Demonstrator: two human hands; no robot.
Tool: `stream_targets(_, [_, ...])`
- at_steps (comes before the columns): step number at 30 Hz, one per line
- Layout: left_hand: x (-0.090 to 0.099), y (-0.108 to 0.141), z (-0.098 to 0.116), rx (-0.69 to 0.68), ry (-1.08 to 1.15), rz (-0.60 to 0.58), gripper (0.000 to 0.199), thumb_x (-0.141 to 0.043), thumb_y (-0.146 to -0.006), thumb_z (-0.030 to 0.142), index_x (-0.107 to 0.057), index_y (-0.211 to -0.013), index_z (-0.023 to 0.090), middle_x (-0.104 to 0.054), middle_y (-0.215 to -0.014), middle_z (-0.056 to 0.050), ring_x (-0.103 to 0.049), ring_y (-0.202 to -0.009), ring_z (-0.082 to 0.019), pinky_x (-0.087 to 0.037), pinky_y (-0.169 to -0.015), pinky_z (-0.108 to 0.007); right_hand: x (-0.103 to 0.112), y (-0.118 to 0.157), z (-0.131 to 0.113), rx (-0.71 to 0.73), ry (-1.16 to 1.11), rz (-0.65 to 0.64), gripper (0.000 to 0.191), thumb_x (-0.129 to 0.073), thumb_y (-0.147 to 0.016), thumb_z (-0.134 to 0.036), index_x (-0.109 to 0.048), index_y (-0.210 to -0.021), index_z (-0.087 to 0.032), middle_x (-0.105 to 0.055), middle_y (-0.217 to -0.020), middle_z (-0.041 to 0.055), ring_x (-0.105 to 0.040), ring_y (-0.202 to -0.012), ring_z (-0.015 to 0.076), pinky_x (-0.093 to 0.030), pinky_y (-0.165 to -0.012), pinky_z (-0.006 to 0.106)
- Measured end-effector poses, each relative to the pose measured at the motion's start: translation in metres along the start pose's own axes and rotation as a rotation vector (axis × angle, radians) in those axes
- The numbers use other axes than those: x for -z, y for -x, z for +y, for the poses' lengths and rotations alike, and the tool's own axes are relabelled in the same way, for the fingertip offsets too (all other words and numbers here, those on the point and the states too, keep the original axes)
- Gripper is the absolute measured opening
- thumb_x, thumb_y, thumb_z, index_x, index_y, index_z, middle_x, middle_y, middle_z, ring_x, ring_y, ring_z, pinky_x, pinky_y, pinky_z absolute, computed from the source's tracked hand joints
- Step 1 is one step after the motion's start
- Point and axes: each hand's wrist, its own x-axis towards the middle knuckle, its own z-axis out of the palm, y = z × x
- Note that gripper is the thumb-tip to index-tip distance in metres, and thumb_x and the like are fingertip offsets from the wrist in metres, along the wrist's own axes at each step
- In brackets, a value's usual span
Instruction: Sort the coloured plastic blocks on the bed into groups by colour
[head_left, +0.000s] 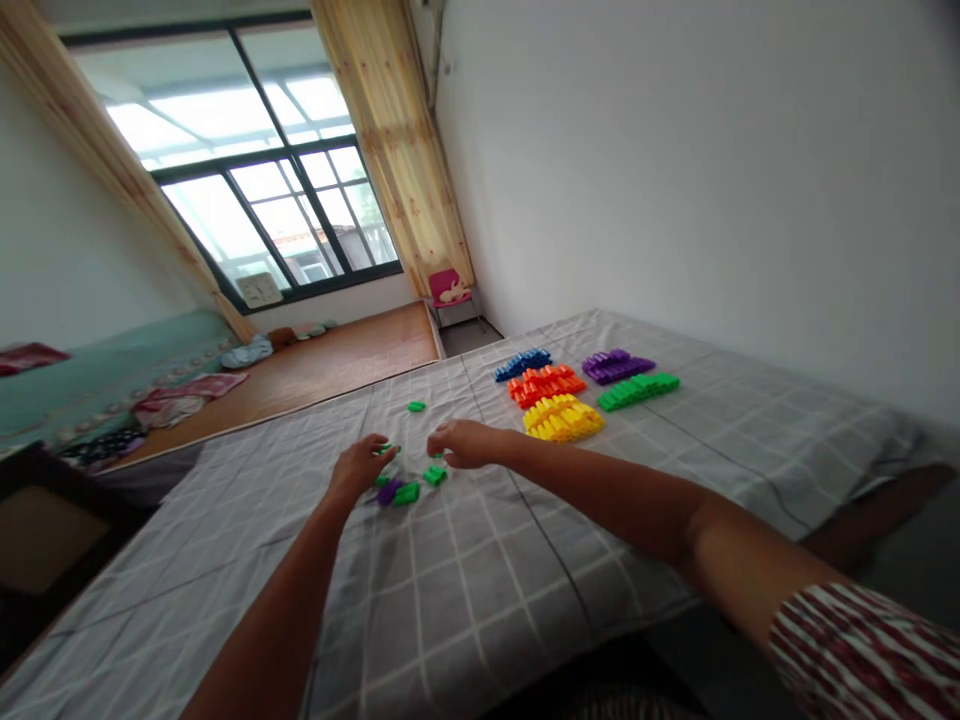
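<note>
Several small green plastic pieces lie loose on the grey checked cloth (465, 560), among them one green piece (435, 475) close to my right hand and another green piece (406, 493) beside a purple piece (388, 491). My left hand (364, 465) is closed in a pinch, with a bit of green (385, 448) showing at its fingertips. Just to the right, my right hand (466, 443) is low over the cloth, its fingers curled and pressed together. A speck of green shows beneath them; what they hold is hidden. Farther off lies a single green piece (416, 406).
Sorted rows of pieces lie to the right: blue (523, 364), orange (545, 385), yellow (564, 418), purple (616, 366) and green (639, 391). A white wall (675, 180) borders that side. Beyond the cloth are a brown mat (352, 350) and a pink chair (446, 287).
</note>
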Motion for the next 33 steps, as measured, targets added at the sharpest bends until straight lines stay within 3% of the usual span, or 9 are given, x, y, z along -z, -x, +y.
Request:
stream_targets(4, [0.011,-0.005,0.043,-0.081,0.023,0.052,0.033,-0.057,-0.083,0.046,-0.068,-0.102,0.021,-0.073,-0.105,-0.006,-0.068,-0.093,-0.022,-0.049,-0.079,-0.028,0.004,0.018,0.013,-0.029,-0.062,0.001,0.037,-0.058,-0.076,-0.006,-0.064,-0.112,-0.014,-0.066,-0.117,0.0118,-0.061,-0.105,0.0212,-0.043,-0.089,0.031])
stream_targets(8, [0.026,-0.003,0.074,-0.145,0.144,0.100,0.039,-0.055,-0.085,0.044,-0.065,-0.114,0.021,-0.073,-0.104,-0.006,-0.068,-0.089,-0.020,-0.050,-0.079,-0.028,-0.002,0.021,0.019,-0.109,-0.101,0.049,0.035,-0.055,-0.079,-0.004,-0.066,-0.110,-0.014,-0.069,-0.110,0.0094,-0.063,-0.099,0.0191,-0.044,-0.087,0.029])
stream_targets(12, [0.036,0.006,0.078,-0.169,0.258,0.121,0.046,-0.056,-0.084,0.041,-0.059,-0.124,0.019,-0.071,-0.106,-0.007,-0.068,-0.084,-0.018,-0.051,-0.075,-0.026,-0.009,0.015,0.017,-0.099,-0.128,0.035,0.032,-0.055,-0.081,-0.005,-0.067,-0.107,-0.017,-0.071,-0.105,0.0060,-0.064,-0.093,0.0171,-0.045,-0.085,0.027])
stream_targets(16, [0.036,0.016,0.078,-0.172,0.267,0.125,0.038,-0.058,-0.080,0.030,-0.065,-0.114,0.017,-0.070,-0.105,-0.007,-0.068,-0.080,-0.016,-0.051,-0.074,-0.025,-0.022,0.003,0.003,-0.059,-0.112,-0.018,0.034,-0.061,-0.081,-0.015,-0.065,-0.114,-0.018,-0.070,-0.109,0.0082,-0.065,-0.092,0.0179,-0.045,-0.082,0.027])
stream_targets(20, [0.031,0.020,0.087,-0.169,0.362,0.075,0.038,-0.058,-0.078,0.031,-0.066,-0.112,0.016,-0.070,-0.082,-0.003,-0.067,-0.071,-0.016,-0.052,-0.068,-0.025,-0.034,-0.009,-0.013,0.005,0.021,-0.122,0.029,-0.060,-0.084,-0.019,-0.066,-0.112,-0.018,-0.070,-0.110,0.0097,-0.065,-0.094,0.0187,-0.045,-0.081,0.027])
stream_targets(22, [0.029,0.017,0.094,-0.163,0.413,0.063,0.041,-0.059,-0.077,0.034,-0.064,-0.114,0.016,-0.067,-0.072,-0.001,-0.066,-0.068,-0.016,-0.051,-0.065,-0.026,-0.032,-0.009,-0.016,0.026,0.055,-0.147,0.026,-0.059,-0.086,-0.021,-0.067,-0.110,-0.017,-0.071,-0.106,0.0102,-0.066,-0.093,0.0198,-0.046,-0.078,0.028])
stream_targets(24, [0.027,0.013,0.103,-0.176,0.444,0.086,0.043,-0.061,-0.075,0.034,-0.063,-0.115,0.016,-0.068,-0.076,-0.002,-0.066,-0.069,-0.016,-0.052,-0.067,-0.026,-0.020,0.000,-0.014,0.035,0.068,-0.161,0.024,-0.059,-0.087,-0.026,-0.067,-0.108,-0.017,-0.072,-0.103,0.0106,-0.066,-0.092,0.0210,-0.046,-0.074,0.028])
stream_targets(28, [0.022,0.006,0.138,-0.236,0.506,0.179,0.039,-0.061,-0.074,0.030,-0.063,-0.112,0.018,-0.064,-0.105,-0.006,-0.066,-0.077,-0.014,-0.054,-0.073,-0.028,0.034,0.065,0.010,-0.087,0.008,-0.058,0.029,-0.058,-0.089,-0.034,-0.065,-0.111,-0.017,-0.072,-0.102,0.0112,-0.066,-0.091,0.0224,-0.045,-0.073,0.029])
stream_targets(33, [-0.006,0.015,0.223,-0.525,0.582,0.060,0.033,-0.057,-0.081,0.030,-0.063,-0.112,0.019,-0.058,-0.109,-0.008,-0.063,-0.082,-0.014,-0.056,-0.073,-0.027,0.112,0.212,0.075,-0.371,-0.141,0.208,0.028,-0.050,-0.092,-0.038,-0.066,-0.105,-0.019,-0.072,-0.099,0.0051,-0.065,-0.087,0.0168,-0.044,-0.075,0.024])
